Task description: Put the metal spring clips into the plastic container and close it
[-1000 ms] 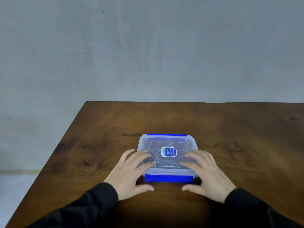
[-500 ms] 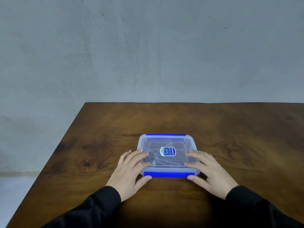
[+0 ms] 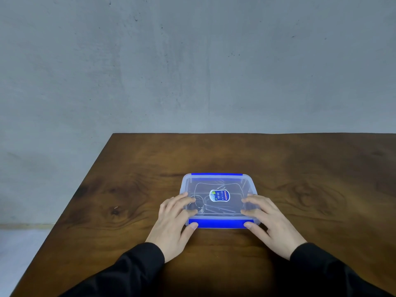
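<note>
Wall (image 3: 192, 61): grey, mottled concrete behind the far edge of the table.

Table (image 3: 300, 168): dark brown wood with strong grain and knots; its left edge runs diagonally toward me.

Plastic container (image 3: 218, 185): a clear, shallow rectangular box with rounded corners, sitting flat near the middle of the table, straight in front of me. The clear lid (image 3: 233, 206) is on top of it, with a raised inner panel.

Near latch (image 3: 220, 224): a bright blue flap along the side closest to me, folded down against the box wall, between my two thumbs.

Far latch (image 3: 216, 174): a matching blue strip along the opposite long edge, lying flat.

Label (image 3: 219, 195): a small oval sticker, blue and white, at the lid's centre; its print is too small for me to read.

Metal spring clips (image 3: 199, 203): thin silver wire shapes seen through the lid, lying on the box floor toward the left and near side. I cannot count them.

My left hand (image 3: 173, 224): palm down, fingers spread and resting on the lid's near left corner, thumb tip pressed against the left end of the near latch. It grips nothing; it only presses.

My right hand (image 3: 272, 224): mirrored on the near right corner, fingers flat on the lid, thumb tip at the right end of the near latch, nothing held.

Sleeves (image 3: 137, 269): black, covering both forearms to the wrists.
</note>
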Tool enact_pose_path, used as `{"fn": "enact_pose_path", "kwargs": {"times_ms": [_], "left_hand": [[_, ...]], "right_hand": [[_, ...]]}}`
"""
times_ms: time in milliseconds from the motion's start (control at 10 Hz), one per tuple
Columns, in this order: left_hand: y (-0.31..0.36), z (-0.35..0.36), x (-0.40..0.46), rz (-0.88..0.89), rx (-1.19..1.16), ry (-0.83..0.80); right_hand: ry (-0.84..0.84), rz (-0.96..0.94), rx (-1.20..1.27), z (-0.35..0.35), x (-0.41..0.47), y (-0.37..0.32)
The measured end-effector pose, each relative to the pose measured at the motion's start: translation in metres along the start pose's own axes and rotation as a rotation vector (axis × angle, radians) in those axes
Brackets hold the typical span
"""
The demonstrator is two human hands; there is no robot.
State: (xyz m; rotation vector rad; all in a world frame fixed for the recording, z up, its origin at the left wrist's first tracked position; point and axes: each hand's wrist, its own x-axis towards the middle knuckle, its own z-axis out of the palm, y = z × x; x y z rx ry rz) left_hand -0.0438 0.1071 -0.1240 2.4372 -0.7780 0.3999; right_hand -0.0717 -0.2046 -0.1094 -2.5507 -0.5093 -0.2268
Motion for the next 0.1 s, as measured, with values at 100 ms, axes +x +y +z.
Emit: {"fn": "enact_pose_path", "kwargs": {"times_ms": [100], "left_hand": [[0.0015,-0.0032,0.0078,-0.009,-0.016,0.001]], "right_hand": [[-0.016,0.037,0.053,-0.0034,0.0049,-0.0058]]}}
